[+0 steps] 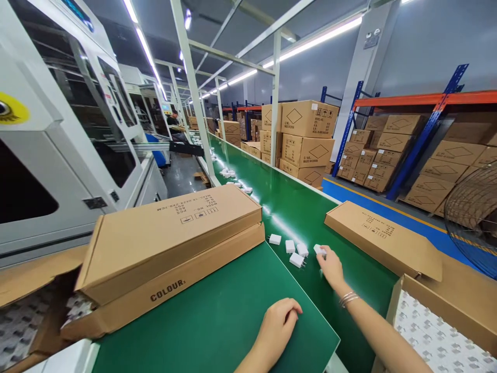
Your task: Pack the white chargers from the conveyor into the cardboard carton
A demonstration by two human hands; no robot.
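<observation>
My right hand (331, 267) reaches over the green conveyor belt, its fingers pinched on a white plug-in charger (319, 250). Just left of it, several more white chargers (296, 260) lie loose on the belt, some with metal prongs showing. My left hand (276, 327) rests on the green tabletop (217, 305) with its fingers curled in, and nothing shows in it. To the right, an open carton (402, 290) holds rows of white chargers with their prongs up, beside my right forearm.
Two stacked long cartons (171, 238) sit on the table's left side. Another open carton (42, 331) stands at lower left. A flat carton (373, 228) lies along the belt's right edge. White machines (77, 155) line the left; a wire fan (473, 217) stands at right.
</observation>
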